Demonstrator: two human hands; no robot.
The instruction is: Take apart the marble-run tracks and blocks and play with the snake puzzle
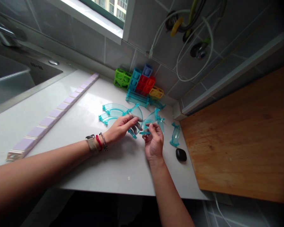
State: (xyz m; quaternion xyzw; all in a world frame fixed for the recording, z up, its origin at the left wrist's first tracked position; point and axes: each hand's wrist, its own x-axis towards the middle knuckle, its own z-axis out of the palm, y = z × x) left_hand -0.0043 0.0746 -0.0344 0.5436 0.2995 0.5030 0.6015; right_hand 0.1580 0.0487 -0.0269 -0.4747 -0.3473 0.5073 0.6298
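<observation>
My right hand is closed, its thumb and fingers pinching a clear teal curved track piece. Just left of it, my left hand reaches over other teal pieces with its fingers apart and loosely bent; no object shows clearly in its grasp. Beneath and behind the left hand lie curved teal track pieces, overlapping one another, with small clips at their ends. Another curved teal piece rests alone to the right. Some pieces around my fingertips overlap, so their exact edges are hard to make out.
Plastic blocks in green, red and other colours stand by the tiled wall. A long lilac strip lies diagonally on the white counter. To the right are a black rounded object and a wooden board; a sink is at left.
</observation>
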